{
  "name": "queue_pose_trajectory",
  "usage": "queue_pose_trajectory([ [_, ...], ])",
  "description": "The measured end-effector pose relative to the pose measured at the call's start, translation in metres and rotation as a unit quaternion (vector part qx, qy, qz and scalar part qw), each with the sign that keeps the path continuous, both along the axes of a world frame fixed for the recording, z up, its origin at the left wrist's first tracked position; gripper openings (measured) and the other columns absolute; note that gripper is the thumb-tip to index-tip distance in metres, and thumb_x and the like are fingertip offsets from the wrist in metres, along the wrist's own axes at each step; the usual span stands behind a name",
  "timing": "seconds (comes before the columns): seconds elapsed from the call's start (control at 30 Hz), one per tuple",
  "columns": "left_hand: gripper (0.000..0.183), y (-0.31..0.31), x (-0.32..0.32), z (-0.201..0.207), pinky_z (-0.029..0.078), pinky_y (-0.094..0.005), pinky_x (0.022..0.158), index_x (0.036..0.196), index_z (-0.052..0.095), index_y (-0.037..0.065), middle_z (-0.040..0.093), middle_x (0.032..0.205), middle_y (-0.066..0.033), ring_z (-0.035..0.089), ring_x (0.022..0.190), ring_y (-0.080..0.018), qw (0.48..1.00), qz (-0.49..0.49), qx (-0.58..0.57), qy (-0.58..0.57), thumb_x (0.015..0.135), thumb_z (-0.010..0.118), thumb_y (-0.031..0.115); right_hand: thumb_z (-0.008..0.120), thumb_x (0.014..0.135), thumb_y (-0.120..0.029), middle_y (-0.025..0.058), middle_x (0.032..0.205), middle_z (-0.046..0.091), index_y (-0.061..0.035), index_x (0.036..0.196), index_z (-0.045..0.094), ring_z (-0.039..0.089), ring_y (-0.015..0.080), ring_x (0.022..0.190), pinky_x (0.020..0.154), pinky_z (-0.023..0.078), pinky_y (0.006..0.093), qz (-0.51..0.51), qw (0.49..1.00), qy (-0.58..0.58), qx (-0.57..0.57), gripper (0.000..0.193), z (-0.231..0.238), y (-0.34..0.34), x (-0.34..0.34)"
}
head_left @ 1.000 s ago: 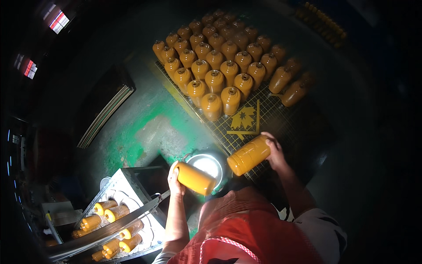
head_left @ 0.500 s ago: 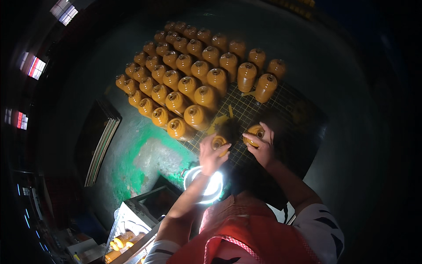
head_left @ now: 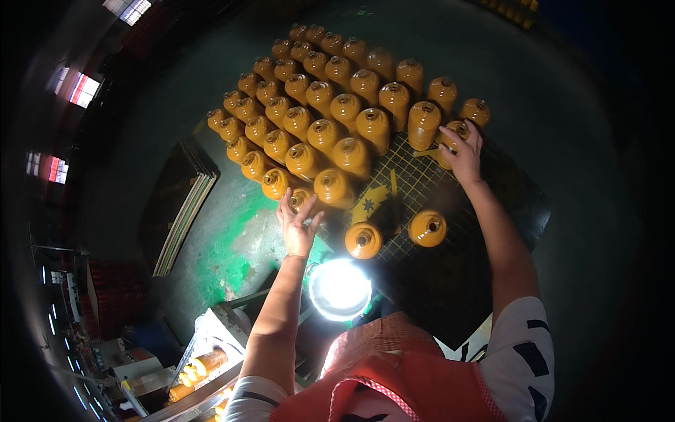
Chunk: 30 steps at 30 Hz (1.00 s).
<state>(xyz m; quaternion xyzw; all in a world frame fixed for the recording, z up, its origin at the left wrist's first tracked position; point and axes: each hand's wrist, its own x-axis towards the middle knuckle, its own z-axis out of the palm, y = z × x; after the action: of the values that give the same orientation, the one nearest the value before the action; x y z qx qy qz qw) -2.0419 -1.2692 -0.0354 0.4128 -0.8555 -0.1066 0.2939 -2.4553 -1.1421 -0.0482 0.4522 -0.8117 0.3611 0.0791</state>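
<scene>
In the head view, both my arms reach forward over a dark mat point(head_left: 399, 165) ruled with yellow lines, where amber bottles point(head_left: 323, 135) stand upright in slanting rows toward the far side. My left grip point(head_left: 297, 232) is at the near left corner of those rows, fingers spread around the top of the corner bottle point(head_left: 299, 200); whether they press on it I cannot tell. My right grip point(head_left: 464, 158) is farther off to the right, grasping the end bottle point(head_left: 457, 130) by its shoulder, thumb on the left and fingers on the right. Between my arms and nearer to me, two more stand apart from the rows: the left loose bottle point(head_left: 363, 241) and the right loose bottle point(head_left: 428, 228), their mouths facing up at me. A yellow leaf shape point(head_left: 369, 204) lies flat on the mat just beyond them. Nearer still, a round vessel point(head_left: 313, 295) glares white. Far to the left a stack of boards point(head_left: 184, 226) leans over the green-stained floor point(head_left: 219, 271); at my near left, more bottles lie in a bright-edged bin point(head_left: 228, 330).
</scene>
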Motion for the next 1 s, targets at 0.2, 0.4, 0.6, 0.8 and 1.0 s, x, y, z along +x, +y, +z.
queue_pose_trajectory([
  [0.2,0.044,-0.007,-0.001,-0.011,0.04,-0.0439,0.106,0.111,0.075,0.022,0.05,0.138,-0.0181,0.049,0.124,-0.0363,0.999,0.036,-0.006,0.035,0.069,0.086,0.019,0.079,0.08,-0.015,0.0142,0.143,0.041,-0.0328,0.126,0.066,0.042,0.0382,0.129,0.109,0.039,0.0459,-0.007,1.0,0.016,-0.015,0.051,-0.004,0.005,-0.001],
  [0.4,0.041,0.022,0.056,-0.007,0.042,-0.0427,0.107,0.109,0.076,0.015,0.054,0.136,-0.0166,0.053,0.123,-0.035,0.985,0.051,0.08,0.146,0.07,0.086,0.017,0.072,0.082,-0.006,0.0129,0.14,0.046,-0.0188,0.126,0.066,0.042,0.0333,0.134,0.11,0.039,0.0442,-0.014,0.988,-0.083,-0.131,0.046,-0.008,0.087,-0.021],
  [0.6,0.055,0.108,0.188,-0.024,0.044,-0.0401,0.104,0.14,0.051,-0.002,0.061,0.128,-0.0133,0.057,0.119,-0.0249,0.79,0.08,0.393,0.465,0.094,0.066,0.024,0.063,0.088,-0.026,0.0105,0.137,0.054,-0.0099,0.137,0.056,0.051,0.0256,0.126,0.109,0.04,0.0409,-0.029,0.939,-0.294,-0.179,0.052,0.018,0.257,0.019],
  [0.8,0.045,0.177,0.253,-0.071,0.052,-0.0396,0.09,0.13,0.057,0.01,0.063,0.122,-0.0086,0.061,0.111,-0.0208,0.837,-0.104,0.488,0.224,0.092,0.065,0.033,0.055,0.095,-0.034,0.01,0.116,0.063,-0.006,0.128,0.059,0.061,0.0209,0.11,0.099,0.048,0.0383,0.036,0.575,-0.794,-0.192,0.044,-0.018,0.292,0.221],
  [1.0,0.058,0.23,0.309,-0.133,0.054,-0.0514,0.092,0.134,0.054,0.008,0.049,0.142,-0.0185,0.049,0.127,-0.0356,0.517,-0.144,0.68,0.5,0.087,0.066,0.039,0.05,0.102,-0.037,0.007,0.101,0.068,-0.0054,0.113,0.061,0.068,0.0197,0.094,0.088,0.055,0.0376,0.145,0.367,-0.917,-0.059,0.035,-0.084,0.245,0.408],
])
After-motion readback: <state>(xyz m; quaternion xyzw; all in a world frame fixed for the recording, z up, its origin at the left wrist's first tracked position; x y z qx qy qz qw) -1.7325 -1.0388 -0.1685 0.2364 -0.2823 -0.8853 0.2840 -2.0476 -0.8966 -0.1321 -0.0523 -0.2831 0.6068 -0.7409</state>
